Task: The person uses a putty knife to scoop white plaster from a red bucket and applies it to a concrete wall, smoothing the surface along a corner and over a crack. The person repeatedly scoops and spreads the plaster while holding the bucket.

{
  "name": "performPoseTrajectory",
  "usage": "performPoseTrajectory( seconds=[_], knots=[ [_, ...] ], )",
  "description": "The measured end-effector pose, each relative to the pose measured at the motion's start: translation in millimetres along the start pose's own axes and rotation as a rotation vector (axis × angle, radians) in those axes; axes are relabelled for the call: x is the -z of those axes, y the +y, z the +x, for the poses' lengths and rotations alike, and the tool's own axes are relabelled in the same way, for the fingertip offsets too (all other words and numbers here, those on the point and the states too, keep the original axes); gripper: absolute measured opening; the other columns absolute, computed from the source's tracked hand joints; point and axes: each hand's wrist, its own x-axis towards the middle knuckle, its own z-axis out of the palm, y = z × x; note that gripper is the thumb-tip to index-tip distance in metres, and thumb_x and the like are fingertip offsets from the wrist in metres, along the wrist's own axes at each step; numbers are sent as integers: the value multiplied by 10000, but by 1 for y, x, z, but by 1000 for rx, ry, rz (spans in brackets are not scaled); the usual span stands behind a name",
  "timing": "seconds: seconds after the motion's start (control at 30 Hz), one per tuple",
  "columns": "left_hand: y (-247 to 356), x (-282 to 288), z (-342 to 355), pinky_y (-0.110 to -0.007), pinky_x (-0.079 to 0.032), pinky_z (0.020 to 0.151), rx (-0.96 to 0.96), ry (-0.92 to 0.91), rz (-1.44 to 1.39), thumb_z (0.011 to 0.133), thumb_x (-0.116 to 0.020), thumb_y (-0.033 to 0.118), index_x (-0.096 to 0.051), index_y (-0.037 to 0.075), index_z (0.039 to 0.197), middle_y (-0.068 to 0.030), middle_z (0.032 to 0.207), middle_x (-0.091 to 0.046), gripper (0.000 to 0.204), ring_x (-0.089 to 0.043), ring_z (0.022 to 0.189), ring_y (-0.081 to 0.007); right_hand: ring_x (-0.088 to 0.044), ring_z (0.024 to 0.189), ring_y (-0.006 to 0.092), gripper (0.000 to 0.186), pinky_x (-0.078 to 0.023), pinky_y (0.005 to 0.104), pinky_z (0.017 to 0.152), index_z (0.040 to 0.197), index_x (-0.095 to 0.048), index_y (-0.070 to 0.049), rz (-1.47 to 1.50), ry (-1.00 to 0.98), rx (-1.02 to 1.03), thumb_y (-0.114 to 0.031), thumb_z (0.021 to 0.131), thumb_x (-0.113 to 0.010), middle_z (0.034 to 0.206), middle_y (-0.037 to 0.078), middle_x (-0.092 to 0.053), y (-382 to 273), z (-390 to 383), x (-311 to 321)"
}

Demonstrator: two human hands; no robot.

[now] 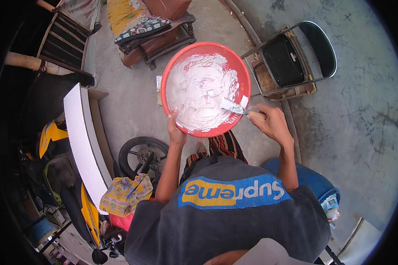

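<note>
Head view looks straight down on both hands at work over a basin. Fingers of the right hand (273, 123) are curled tight around the pale wooden handle of a scraper (239, 108), whose flat metal blade, smeared white, points away from the knuckles and lies on the paste just inside the basin's near rim. Left hand (176, 132) pinches that same rim from below, thumb hooked over the edge and the other fingers hidden beneath, so the whole round red plastic basin (172, 77) is carried by one side only.

White paste (199, 95) coats most of the inside in thick, ridged swirls; bare red shows only along the far edge.

Judging from the one-sided hold, the basin could tip away from the thumb if the blade presses hard on the side opposite it, and wet paste on the rim could let it slip. A heavy scoop might also drop off the blade onto the floor.

Beyond the right knuckles stands a metal folding chair (296, 57) with a dark seat, on a rough, stained concrete floor (362, 110). Out past the left wrist lie a black wheel (141, 152), a flowered yellow cloth (124, 193), and a long white board (82, 141) set on edge.
</note>
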Motion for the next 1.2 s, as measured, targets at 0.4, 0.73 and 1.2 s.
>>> performPoseTrajectory(
  seconds=[0.4, 0.73, 1.2],
  knots=[
    [-64, -110, 239, -407, -386, 1032, -9, -82, 62, 899, -448, 324, -325, -53, 1375, -200, 1349, -451, 619, -480, 1226, -298, -670, 722, 326, 292, -512, 400, 670, 923, -725, -85, 120, -118, 101, -322, 768, -653, 769, 174, -677, 86, 257, 48],
    [-53, -219, 423, -410, -374, 1032, -67, -297, 52, 898, -476, 310, -272, 29, 1408, -181, 1380, -395, 618, -430, 1263, -297, -643, 645, 176, 276, -500, 316, 625, 976, -720, -43, 348, -83, 101, -259, 806, -699, 744, 161, -683, 109, 442, 89],
    [21, -364, 674, -384, -340, 1078, 88, -336, -40, 972, -356, 412, -252, -50, 1419, -190, 1432, -368, 651, -413, 1299, -287, -593, 826, 82, 221, -487, 252, 756, 1016, -701, 7, 814, 300, -164, -135, 847, -686, 884, 57, -696, 124, 647, 187]
  ],
)
